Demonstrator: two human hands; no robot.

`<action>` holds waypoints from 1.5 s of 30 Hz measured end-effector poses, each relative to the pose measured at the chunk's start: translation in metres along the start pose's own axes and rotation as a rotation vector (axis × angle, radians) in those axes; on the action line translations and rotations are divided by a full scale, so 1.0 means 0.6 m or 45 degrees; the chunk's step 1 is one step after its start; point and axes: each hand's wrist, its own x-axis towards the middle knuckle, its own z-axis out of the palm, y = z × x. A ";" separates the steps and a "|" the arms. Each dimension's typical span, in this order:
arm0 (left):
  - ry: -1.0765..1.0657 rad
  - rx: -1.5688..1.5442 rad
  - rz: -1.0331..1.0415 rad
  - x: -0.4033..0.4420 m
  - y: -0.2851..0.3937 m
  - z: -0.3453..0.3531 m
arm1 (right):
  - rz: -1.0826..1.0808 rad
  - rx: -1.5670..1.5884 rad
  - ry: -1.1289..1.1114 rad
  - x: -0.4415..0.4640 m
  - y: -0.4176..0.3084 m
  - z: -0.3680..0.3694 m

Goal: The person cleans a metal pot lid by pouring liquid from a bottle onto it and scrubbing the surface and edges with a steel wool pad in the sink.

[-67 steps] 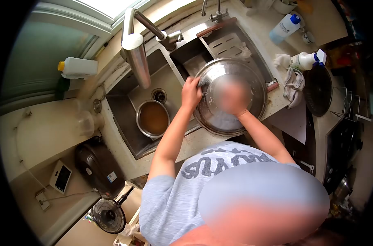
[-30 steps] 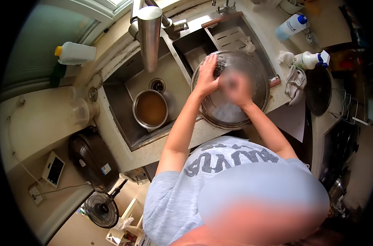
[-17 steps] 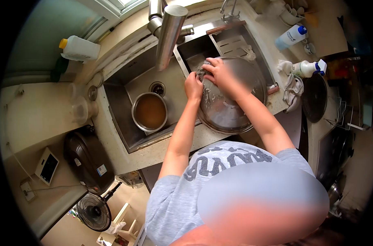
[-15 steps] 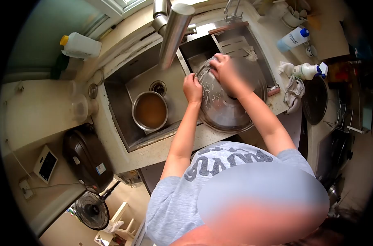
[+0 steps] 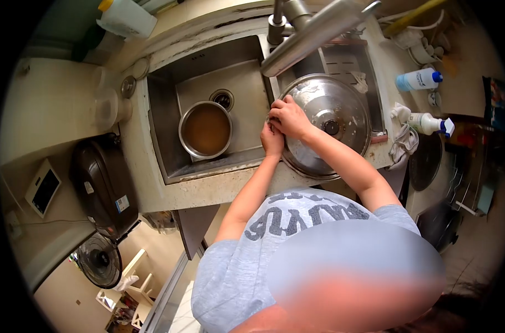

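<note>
A round steel lid (image 5: 347,102) with a dark knob and wet, foamy patches lies over the right part of the sink. At its left edge my two hands meet. My left hand (image 5: 272,139) is closed, fingertips up, just below my right hand (image 5: 290,118), whose fingers are bent and pinched together. A small dark bit shows between the fingers, too hidden to name. In the left basin (image 5: 247,72), a steel pot (image 5: 207,130) of brownish liquid stands beside the drain (image 5: 222,100).
A steel faucet (image 5: 313,39) reaches over the sink. On the right counter are a blue-capped bottle (image 5: 419,80), a spray bottle (image 5: 427,123) and a crumpled cloth (image 5: 403,145). A white jug (image 5: 127,18) sits at upper left, a dark bin (image 5: 100,183) at lower left.
Both hands have come together at the lid's left edge; my right hand has left the lid's middle. The grey mesh scrubber seen earlier no longer shows clearly. The whole view has turned.
</note>
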 end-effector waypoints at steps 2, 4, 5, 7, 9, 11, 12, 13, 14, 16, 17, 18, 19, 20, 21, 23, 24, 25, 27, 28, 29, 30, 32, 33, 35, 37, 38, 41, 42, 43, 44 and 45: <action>-0.073 0.067 -0.048 0.001 -0.016 -0.001 | 0.042 0.033 0.045 0.018 0.034 -0.003; -0.057 0.081 -0.011 -0.004 -0.022 0.001 | 0.208 -0.175 0.321 0.051 0.074 -0.023; -0.049 0.078 0.011 -0.002 -0.021 0.003 | 0.191 -0.181 0.300 0.051 0.078 -0.022; 0.001 0.125 0.090 -0.001 -0.015 0.004 | -0.016 -0.084 0.053 0.041 0.067 -0.005; 0.013 0.125 0.033 0.002 -0.007 0.005 | -0.197 0.006 -0.023 0.015 0.007 0.008; -0.016 0.070 -0.045 -0.003 -0.001 0.001 | -0.031 -0.003 0.119 0.026 0.035 0.004; -0.007 0.067 -0.048 -0.002 -0.003 0.003 | 0.133 -0.017 0.280 0.039 0.057 -0.001; -0.013 0.125 -0.038 -0.003 -0.005 0.003 | 0.183 -0.054 0.363 0.048 0.070 -0.003; -0.025 0.184 -0.022 -0.002 -0.008 0.002 | 0.182 -0.052 0.365 0.043 0.070 0.007; -0.006 0.196 -0.026 -0.005 -0.004 0.002 | -0.032 0.062 0.106 0.024 0.043 0.010; 0.041 0.162 -0.002 -0.003 0.003 0.004 | -0.166 0.101 0.133 0.016 0.029 0.016; 0.085 0.132 0.015 -0.004 0.010 0.006 | -0.174 0.095 0.127 0.024 0.039 0.007; 0.050 0.168 -0.026 -0.005 0.010 0.004 | -0.022 0.032 0.254 0.031 0.052 -0.004; 0.050 0.170 -0.034 -0.008 0.007 0.005 | 0.127 -0.033 0.383 0.039 0.066 -0.010; 0.037 0.185 -0.037 -0.008 0.005 0.003 | 0.191 -0.009 0.420 0.048 0.076 -0.004; 0.033 0.209 -0.042 -0.006 0.006 0.004 | 0.003 0.046 0.254 0.029 0.071 0.017; 0.035 0.202 -0.039 -0.006 0.007 0.005 | -0.186 0.097 0.075 0.020 0.054 0.017; 0.071 0.172 -0.014 -0.003 0.007 0.010 | -0.242 0.103 0.137 0.011 0.033 0.012; 0.060 0.127 -0.040 -0.007 0.014 0.004 | -0.060 0.024 0.235 0.027 0.057 0.001; 0.063 0.129 -0.042 -0.008 0.012 0.004 | 0.115 -0.058 0.339 0.037 0.069 -0.002; 0.051 0.186 -0.033 -0.009 0.009 0.001 | 0.141 -0.071 0.332 0.039 0.070 0.004; 0.041 0.234 -0.018 -0.006 0.008 0.002 | 0.138 -0.072 0.337 0.031 0.057 0.008; 0.105 0.216 0.023 -0.005 0.013 0.007 | -0.223 0.086 0.179 0.009 0.026 0.013; 0.094 0.199 -0.005 -0.004 0.019 0.006 | -0.207 0.138 0.182 0.011 0.035 0.009; 0.082 0.165 -0.041 -0.008 0.015 0.005 | -0.041 0.008 0.276 0.034 0.056 -0.003; 0.071 0.186 -0.032 -0.011 0.013 -0.001 | 0.108 -0.174 0.323 0.038 0.056 -0.001; 0.069 0.192 -0.021 -0.008 0.015 0.001 | 0.104 -0.179 0.326 0.036 0.053 0.000; 0.093 0.152 -0.014 -0.006 0.004 0.007 | 0.156 -0.009 0.290 0.023 0.035 -0.008; 0.099 0.150 -0.024 -0.003 0.005 0.007 | 0.153 -0.008 0.279 0.022 0.031 -0.014; 0.100 0.140 -0.009 -0.002 0.007 0.008 | 0.085 -0.070 0.211 0.017 0.028 -0.017; 0.092 0.133 0.004 -0.007 0.006 0.005 | 0.026 -0.129 0.145 0.009 0.022 -0.020; 0.086 0.133 -0.003 -0.011 0.004 0.004 | -0.039 -0.287 0.079 0.005 0.016 -0.023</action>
